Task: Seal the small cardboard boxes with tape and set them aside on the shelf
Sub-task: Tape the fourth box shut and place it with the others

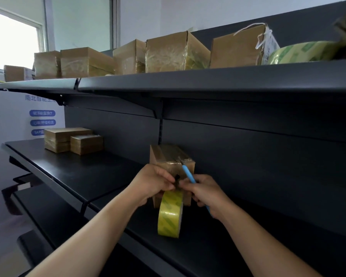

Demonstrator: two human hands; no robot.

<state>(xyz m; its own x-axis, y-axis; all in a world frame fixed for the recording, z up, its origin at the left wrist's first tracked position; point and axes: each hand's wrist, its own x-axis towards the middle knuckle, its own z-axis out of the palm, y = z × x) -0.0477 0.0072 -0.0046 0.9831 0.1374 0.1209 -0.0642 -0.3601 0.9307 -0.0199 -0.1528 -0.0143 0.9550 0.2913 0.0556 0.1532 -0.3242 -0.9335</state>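
A small cardboard box (171, 156) with clear tape over its top sits on the dark middle shelf (88, 172). A yellow tape roll (169, 213) hangs in front of it, its strip running up to the box. My left hand (152, 182) pinches the tape strip against the box's front. My right hand (205, 193) grips a blue-handled cutter (188, 174), whose tip meets the tape at the box's top edge.
Several taped boxes (166, 52) line the upper shelf (208, 80), with a second tape roll (300, 51) at its right end. Two flat taped boxes (73, 141) lie at the left of the middle shelf. A lower shelf (48, 216) juts out at the bottom left.
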